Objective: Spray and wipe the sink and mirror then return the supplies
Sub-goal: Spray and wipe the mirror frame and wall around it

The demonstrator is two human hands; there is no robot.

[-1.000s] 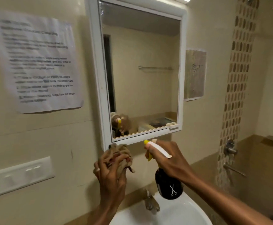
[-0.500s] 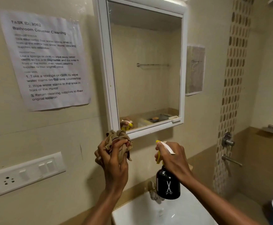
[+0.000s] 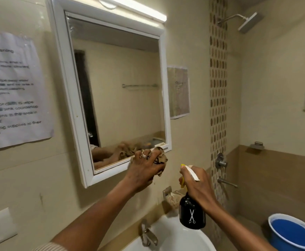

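A white-framed mirror (image 3: 117, 91) hangs on the beige wall. My left hand (image 3: 144, 167) grips a crumpled brown cloth (image 3: 161, 158) and holds it against the mirror's lower right corner. My right hand (image 3: 197, 185) holds a black spray bottle (image 3: 192, 212) by its neck, fingers round the yellow and white trigger head, over the white sink (image 3: 178, 238). The bottle hangs upright below the mirror, to the right of the cloth.
A steel tap (image 3: 148, 234) stands at the sink's back edge. A soap holder (image 3: 171, 196) is fixed to the wall behind the bottle. A blue bucket (image 3: 293, 232) sits at lower right. Shower fittings (image 3: 220, 163) and a taped instruction sheet (image 3: 12, 91) are on the walls.
My left hand has carried the cloth up and right from below the frame onto the mirror's lower right corner. The right hand with the bottle stays below the mirror.
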